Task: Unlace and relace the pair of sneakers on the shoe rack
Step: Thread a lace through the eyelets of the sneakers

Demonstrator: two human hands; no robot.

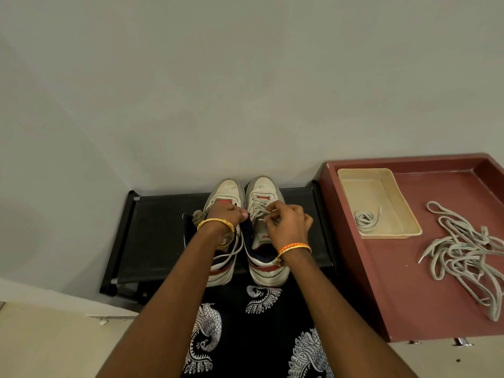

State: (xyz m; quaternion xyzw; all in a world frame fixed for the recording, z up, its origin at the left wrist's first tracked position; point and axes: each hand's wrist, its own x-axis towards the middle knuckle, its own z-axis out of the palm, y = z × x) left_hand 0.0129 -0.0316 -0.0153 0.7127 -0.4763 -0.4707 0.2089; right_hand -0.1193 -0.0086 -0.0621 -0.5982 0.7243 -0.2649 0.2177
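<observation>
Two sneakers (245, 227) set mid shoe rack (152, 227), lace (259, 211) pinched by right hand (286, 225), left hand (226, 214) gripped on left sneaker's tongue

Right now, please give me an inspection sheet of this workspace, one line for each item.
Surface: black shoe rack against a grey wall.
Job's things: two white sneakers side by side, toes to the wall; right one partly laced.
Clutter: red tray table with loose laces; beige bin holds one coiled lace.
Hands: left hand holds the left sneaker; right hand pinches a lace.
Cables: nothing seen.
Surroundings: pale floor.
</observation>
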